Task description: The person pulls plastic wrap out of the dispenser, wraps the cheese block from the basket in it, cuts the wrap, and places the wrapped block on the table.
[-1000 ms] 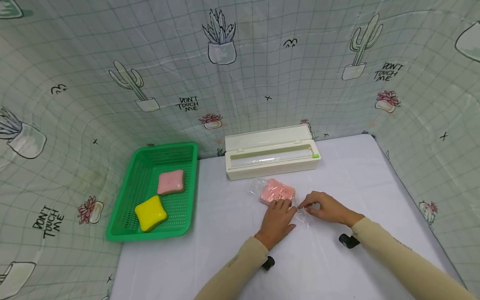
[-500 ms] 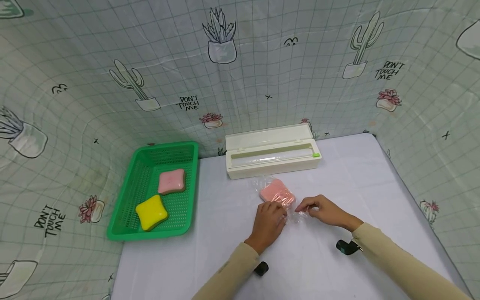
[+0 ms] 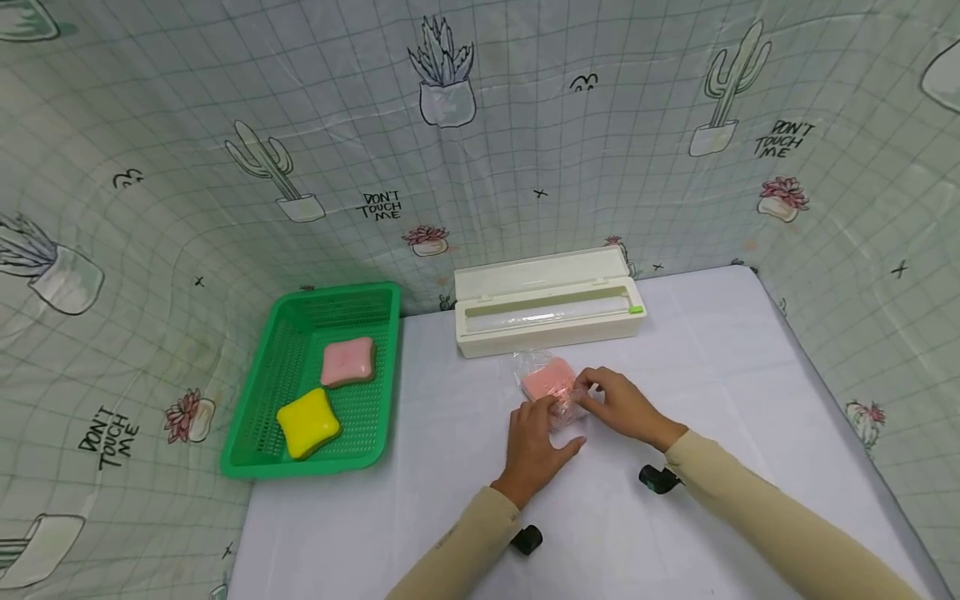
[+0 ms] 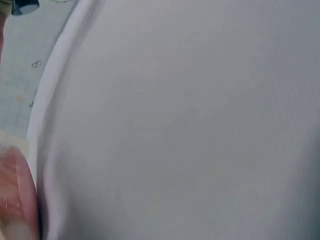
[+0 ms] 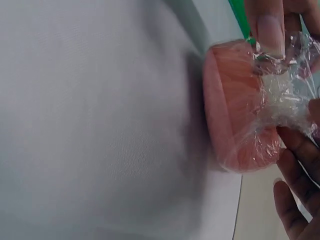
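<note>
A pink block [image 3: 549, 377] with rounded corners lies on the white-covered table; whether it is soap or sponge I cannot tell. Clear cling film [image 3: 567, 414] covers it and bunches at its near right side, glinting in the right wrist view. My right hand [image 3: 624, 407] pinches that bunched film between thumb and fingertips. My left hand [image 3: 531, 450] touches the film's near side with its fingers, its thumb spread away. Fingers also show around the film-covered block [image 5: 235, 105] in the right wrist view. The left wrist view is mostly plain white surface.
Behind the block stands a cream cling film box [image 3: 551, 332], lid up, with a roll inside. At the left, a green basket [image 3: 395, 367] holds another pink block [image 3: 348, 362] and a yellow block [image 3: 308, 423]. A patterned curtain [image 3: 517, 150] surrounds the table.
My right hand has moved left and away from me, folding the loose film toward the block. The left hand has shifted slightly left, and its thumb has spread from its fingers.
</note>
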The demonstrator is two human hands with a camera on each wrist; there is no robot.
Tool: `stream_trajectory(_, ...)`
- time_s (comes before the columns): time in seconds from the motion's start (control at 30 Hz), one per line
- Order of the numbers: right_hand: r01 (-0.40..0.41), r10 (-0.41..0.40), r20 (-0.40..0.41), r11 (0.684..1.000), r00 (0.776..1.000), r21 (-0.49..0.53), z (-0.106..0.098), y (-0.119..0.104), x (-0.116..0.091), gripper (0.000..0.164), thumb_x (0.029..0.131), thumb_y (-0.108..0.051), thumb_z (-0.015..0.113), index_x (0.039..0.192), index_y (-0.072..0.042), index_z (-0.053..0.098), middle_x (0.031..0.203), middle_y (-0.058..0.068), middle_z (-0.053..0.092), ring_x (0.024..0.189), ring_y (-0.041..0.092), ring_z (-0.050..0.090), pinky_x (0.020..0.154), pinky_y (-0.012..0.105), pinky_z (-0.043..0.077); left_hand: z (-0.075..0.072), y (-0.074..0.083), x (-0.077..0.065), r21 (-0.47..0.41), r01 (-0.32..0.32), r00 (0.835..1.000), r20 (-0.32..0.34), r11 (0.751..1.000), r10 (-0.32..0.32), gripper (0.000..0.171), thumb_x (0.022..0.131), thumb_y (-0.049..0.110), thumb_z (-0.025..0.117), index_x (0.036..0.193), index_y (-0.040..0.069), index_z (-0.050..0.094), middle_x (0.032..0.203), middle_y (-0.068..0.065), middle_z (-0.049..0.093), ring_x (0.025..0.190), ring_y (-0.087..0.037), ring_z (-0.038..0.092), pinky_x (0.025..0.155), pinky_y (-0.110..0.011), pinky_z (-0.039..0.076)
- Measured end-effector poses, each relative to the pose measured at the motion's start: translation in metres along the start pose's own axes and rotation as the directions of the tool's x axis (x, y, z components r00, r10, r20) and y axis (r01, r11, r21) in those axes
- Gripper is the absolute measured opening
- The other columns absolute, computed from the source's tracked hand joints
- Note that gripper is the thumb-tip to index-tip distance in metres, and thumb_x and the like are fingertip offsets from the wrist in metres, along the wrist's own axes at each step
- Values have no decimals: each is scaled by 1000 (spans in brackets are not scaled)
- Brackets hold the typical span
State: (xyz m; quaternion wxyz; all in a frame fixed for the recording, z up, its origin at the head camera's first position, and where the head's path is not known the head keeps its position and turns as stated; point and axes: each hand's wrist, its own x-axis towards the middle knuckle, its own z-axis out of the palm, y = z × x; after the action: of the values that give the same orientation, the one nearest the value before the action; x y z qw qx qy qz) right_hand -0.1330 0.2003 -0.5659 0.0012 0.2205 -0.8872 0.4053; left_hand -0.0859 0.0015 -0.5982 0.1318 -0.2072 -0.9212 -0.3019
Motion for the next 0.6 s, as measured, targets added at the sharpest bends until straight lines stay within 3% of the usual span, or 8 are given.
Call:
stream_trajectory(0.17, -70, 70, 2, 994, 998, -81, 6, -7, 7, 6, 98, -5, 72, 102, -8, 69, 92, 1, 70, 83, 15, 62, 74, 37, 53, 1, 0, 6, -77, 91, 990, -102, 993, -99, 40, 88, 12, 87, 120, 7, 64, 100, -3, 68, 86, -16, 61, 80, -31, 47)
stream_trajectory(0.33, -110, 109, -11, 987, 994, -115, 7, -9, 11, 6, 96, -5, 72, 100, -7, 69, 86, 0, 69, 75, 10, 57, 65, 30, 47, -5, -5, 14, -220, 170, 976, -98, 961, -195, 24, 92, 1, 77, 113, 5, 67, 93, -6, 73, 83, -17, 67, 78, -31, 53)
stream_trajectory(0.6, -117, 103, -83, 975, 991, -191, 13, -8, 15, 11, 92, -3, 75, 101, -4, 69, 86, 4, 67, 77, 17, 59, 68, 35, 50, -6, -11, 24, -431, 316, 937, 0, 845, -350, 15, 93, 2, 74, 106, 5, 67, 87, -7, 74, 77, -15, 68, 72, -25, 54)
